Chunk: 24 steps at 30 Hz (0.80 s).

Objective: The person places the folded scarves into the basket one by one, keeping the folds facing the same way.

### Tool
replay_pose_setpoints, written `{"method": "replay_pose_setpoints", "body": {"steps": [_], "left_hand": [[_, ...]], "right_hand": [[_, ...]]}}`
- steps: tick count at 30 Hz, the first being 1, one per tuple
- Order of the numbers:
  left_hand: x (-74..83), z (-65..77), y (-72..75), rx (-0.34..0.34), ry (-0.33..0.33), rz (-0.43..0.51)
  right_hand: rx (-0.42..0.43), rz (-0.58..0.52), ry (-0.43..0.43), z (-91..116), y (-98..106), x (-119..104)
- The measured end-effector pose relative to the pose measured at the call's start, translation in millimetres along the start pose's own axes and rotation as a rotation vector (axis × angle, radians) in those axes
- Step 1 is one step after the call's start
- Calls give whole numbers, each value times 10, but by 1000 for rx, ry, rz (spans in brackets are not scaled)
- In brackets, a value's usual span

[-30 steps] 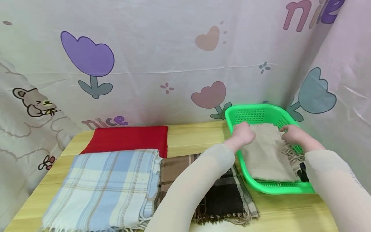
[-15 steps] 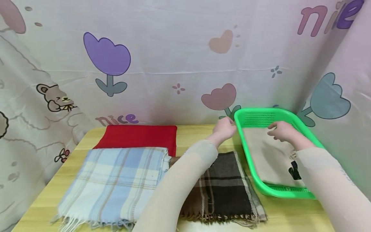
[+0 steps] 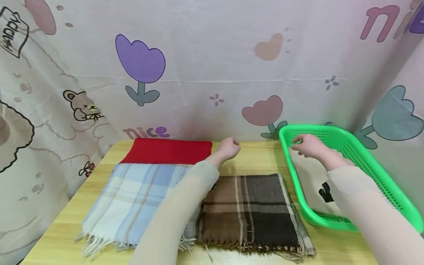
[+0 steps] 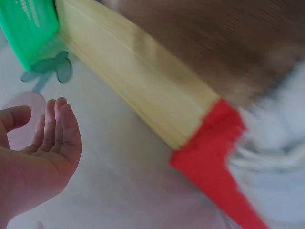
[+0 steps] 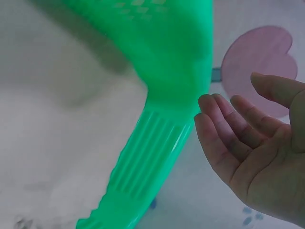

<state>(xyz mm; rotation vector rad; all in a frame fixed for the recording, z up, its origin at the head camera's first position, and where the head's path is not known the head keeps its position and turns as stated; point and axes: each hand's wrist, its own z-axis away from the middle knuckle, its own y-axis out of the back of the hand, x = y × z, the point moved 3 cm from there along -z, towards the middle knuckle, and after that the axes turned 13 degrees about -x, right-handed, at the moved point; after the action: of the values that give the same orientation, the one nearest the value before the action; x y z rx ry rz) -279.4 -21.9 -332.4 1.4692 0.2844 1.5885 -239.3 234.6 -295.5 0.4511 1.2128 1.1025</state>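
Observation:
My left hand (image 3: pixel 228 149) hovers near the right edge of a folded red cloth (image 3: pixel 170 151), its fingers loosely curved. In the left wrist view the fingers (image 4: pixel 71 131) and thumb are apart with nothing between them. Over the green basket (image 3: pixel 299 197) is my right hand (image 3: pixel 309 146), relaxed and holding nothing. A beige fringed scarf (image 3: pixel 309 180) lies flat and folded in that basket, partly hidden by the right arm. On the table, a blue-and-white plaid scarf (image 3: pixel 132 200) overlaps the red cloth. A brown-and-black plaid scarf (image 3: pixel 248 209) lies to its right.
The wooden table (image 3: pixel 261 158) ends against a printed white curtain (image 3: pixel 198 55). More curtain hangs at the left and right sides. The basket stands at the table's right end, with its rim raised around the beige scarf. A small black piece (image 3: pixel 326 193) shows beside the right sleeve.
Both hands have let go of the beige scarf, which stays in the basket. My left hand has moved left out of the basket, and my right hand has shifted left above it. The view has turned left.

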Motion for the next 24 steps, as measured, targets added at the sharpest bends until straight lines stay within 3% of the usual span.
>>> {"method": "replay_pose_setpoints", "body": {"steps": [9, 16, 19, 24], "left_hand": [[-267, 125, 118, 5, 14, 14], [-383, 205, 158, -46, 23, -27], [-437, 215, 148, -101, 7, -53], [-529, 259, 97, -276, 50, -85]], "right_hand": [[31, 14, 49, -79, -116, -235], [-10, 8, 46, -164, -278, -396], [-27, -4, 40, -196, -365, -461], [-80, -13, 8, -258, -559, -545]]}}
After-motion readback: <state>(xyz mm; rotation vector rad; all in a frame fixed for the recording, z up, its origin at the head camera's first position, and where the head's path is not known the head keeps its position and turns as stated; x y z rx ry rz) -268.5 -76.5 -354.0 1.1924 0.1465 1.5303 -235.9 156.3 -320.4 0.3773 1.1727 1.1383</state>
